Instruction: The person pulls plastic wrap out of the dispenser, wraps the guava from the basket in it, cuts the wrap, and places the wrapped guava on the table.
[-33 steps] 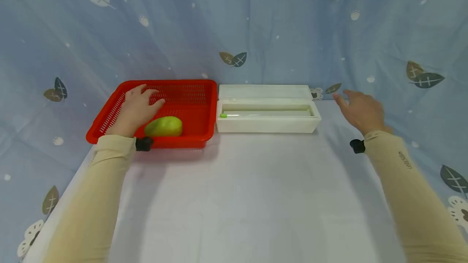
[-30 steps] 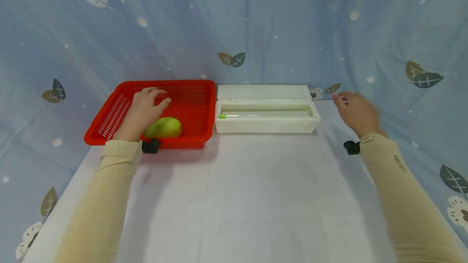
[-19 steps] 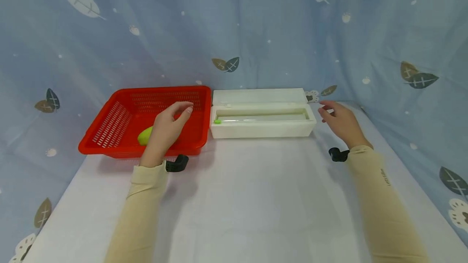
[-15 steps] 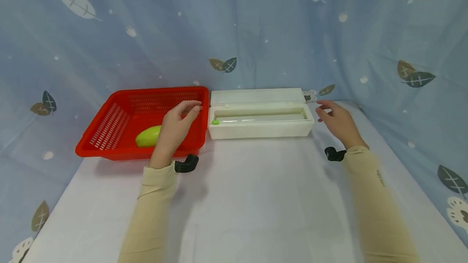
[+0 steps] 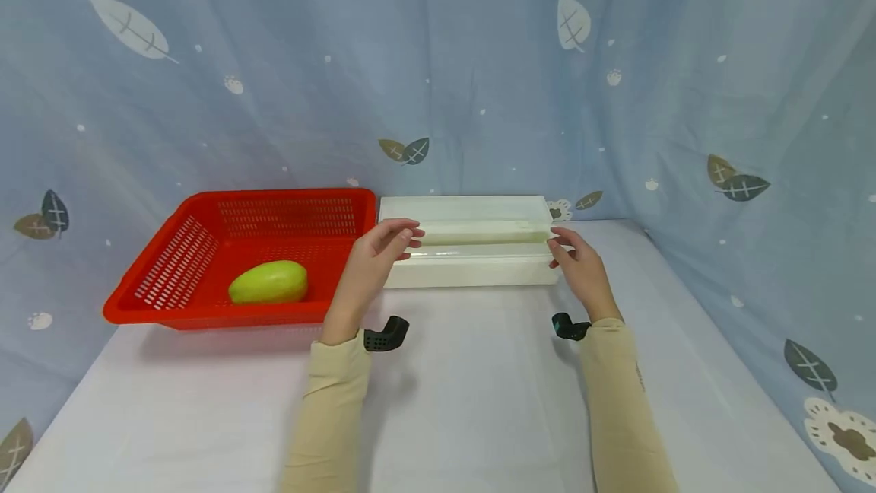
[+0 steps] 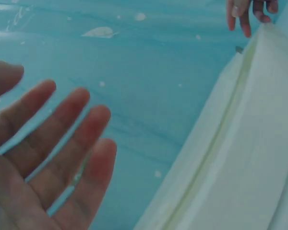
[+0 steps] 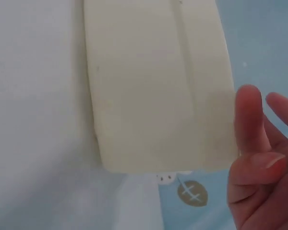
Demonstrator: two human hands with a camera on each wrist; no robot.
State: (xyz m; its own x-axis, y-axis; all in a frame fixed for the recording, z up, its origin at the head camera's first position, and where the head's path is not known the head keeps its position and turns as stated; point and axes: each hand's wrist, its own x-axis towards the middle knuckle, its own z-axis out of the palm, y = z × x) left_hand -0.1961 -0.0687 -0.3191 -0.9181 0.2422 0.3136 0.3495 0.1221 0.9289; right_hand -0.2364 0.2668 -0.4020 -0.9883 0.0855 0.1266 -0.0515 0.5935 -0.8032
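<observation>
A long white box that looks like a cling film dispenser (image 5: 472,272) stands at the back of the table, its lid (image 5: 465,208) raised against the curtain. At its left end hovers my left hand (image 5: 369,272), fingers fairly straight and spread in the left wrist view, holding nothing. My right hand (image 5: 583,271) is at the box's right end with fingers slightly bent; in the right wrist view its fingertips (image 7: 249,105) lie right beside the box edge, and I cannot tell whether they touch. The left hand covers the box's left end.
A red plastic basket (image 5: 164,318) sits left of the box, with a green, mango-like fruit (image 5: 269,282) inside. Patterned blue curtain (image 5: 479,97) hangs behind and to the sides. A white cloth (image 5: 472,402) covers the table.
My left hand has moved right from over the basket to the box's left end. The right hand has come in leftward to the other end. The head view has tilted up and shifted.
</observation>
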